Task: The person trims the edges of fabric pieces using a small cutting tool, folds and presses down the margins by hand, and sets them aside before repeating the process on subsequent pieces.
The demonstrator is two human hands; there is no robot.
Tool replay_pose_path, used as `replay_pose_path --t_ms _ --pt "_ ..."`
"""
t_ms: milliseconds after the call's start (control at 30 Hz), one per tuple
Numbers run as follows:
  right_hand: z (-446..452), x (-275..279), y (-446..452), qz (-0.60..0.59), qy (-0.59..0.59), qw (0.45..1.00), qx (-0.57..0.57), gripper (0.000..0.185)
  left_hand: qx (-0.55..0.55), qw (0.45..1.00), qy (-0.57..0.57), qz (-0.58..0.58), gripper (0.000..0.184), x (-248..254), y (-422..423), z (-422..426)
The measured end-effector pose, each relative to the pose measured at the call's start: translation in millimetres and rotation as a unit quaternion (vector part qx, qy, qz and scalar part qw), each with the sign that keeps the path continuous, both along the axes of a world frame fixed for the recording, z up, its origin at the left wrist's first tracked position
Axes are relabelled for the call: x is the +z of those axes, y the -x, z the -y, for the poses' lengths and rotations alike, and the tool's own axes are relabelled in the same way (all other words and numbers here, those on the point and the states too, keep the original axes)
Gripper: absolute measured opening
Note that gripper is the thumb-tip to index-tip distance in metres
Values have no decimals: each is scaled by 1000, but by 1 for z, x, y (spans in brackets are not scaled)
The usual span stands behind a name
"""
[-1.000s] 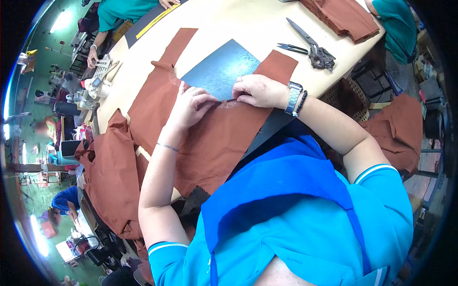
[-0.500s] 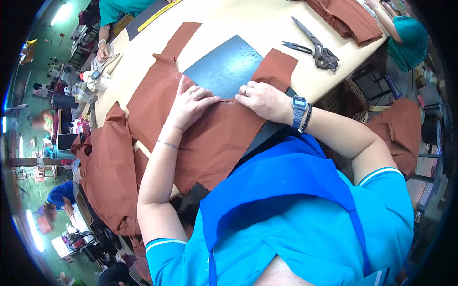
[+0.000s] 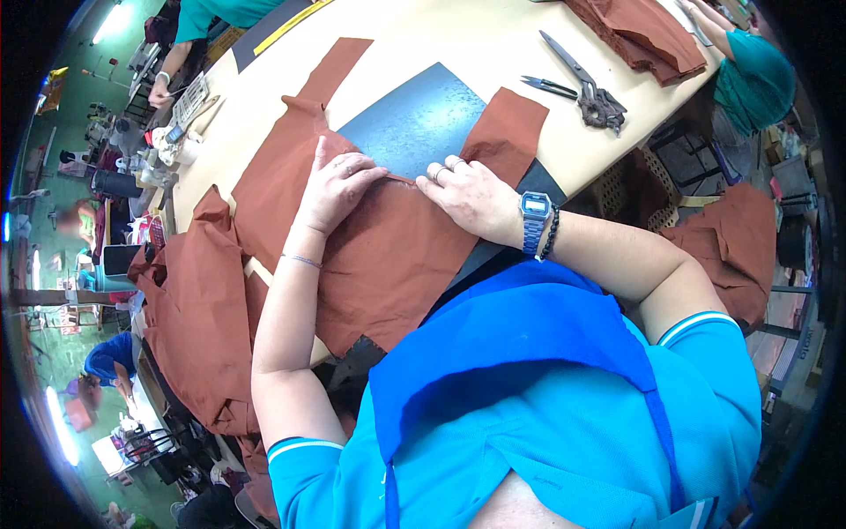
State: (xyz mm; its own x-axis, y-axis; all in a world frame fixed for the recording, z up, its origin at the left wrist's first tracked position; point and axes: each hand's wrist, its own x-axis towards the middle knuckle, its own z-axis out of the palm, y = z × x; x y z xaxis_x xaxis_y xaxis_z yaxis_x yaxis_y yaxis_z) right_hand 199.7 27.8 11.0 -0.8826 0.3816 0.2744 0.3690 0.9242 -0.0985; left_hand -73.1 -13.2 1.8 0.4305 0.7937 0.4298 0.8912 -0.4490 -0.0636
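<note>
A rust-brown fabric piece [image 3: 388, 273] lies in front of me, its curved inner edge turned up in a narrow fold. On the left part of that edge, my left hand [image 3: 339, 187] pinches the fold, with the thumb raised. My right hand [image 3: 476, 198] has its fingers curled onto the same edge, a short gap to the right. Under the fabric is a shiny dark sheet [image 3: 414, 119], showing beyond the curved edge. One fabric strip reaches up to the left, another to the upper right. My fingertips partly cover the fold.
Large scissors [image 3: 583, 81] and small snips [image 3: 548, 85] lie on the pale table [image 3: 630, 132] at upper right. More brown fabric [image 3: 198, 317] hangs at the left edge, and a stack [image 3: 639, 40] sits at the far right. Co-workers' arms show at the table's far sides.
Both my hands have shifted left along the edge, the right wrist dropping slightly. The fold between them looks flatter and less bunched. A co-worker's hand at upper left has moved away.
</note>
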Motion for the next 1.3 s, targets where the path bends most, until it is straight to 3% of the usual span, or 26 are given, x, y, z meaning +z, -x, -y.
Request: replay_pose_path --t_ms 100,700,800,900,933,1033,1067,1167,1233,1267,1300 --pt "2 3 1 -23 11 1000 -1 37 1 1000 -7 -12 16 -2 2 0" --pt "-16 20 33 96 109 989 -8 49 48 999 14 16 19 -8 2 -1" --pt "-11 35 -1 88 50 995 21 32 53 998 34 10 20 -3 1 1" --pt "-3 42 -31 7 28 999 40 22 105 981 46 159 21 5 0 3" --pt "1 45 -36 -2 61 998 22 19 86 970 64 216 24 10 13 0" --pt "10 27 -48 -92 183 979 -8 25 191 931 115 290 32 6 41 18" --pt "8 19 -49 -114 237 965 -6 26 209 917 206 271 40 -7 63 23" --pt "-11 28 -44 -79 339 938 1 16 286 929 178 155 49 -9 50 55" --pt "-49 33 -42 23 263 964 -2 9 342 900 203 181 58 7 21 71" --pt "-84 28 -40 31 162 986 2 7 361 904 196 118 63 15 3 81" --pt "-120 19 -37 -132 151 980 -8 8 376 905 190 53 69 28 -16 88"
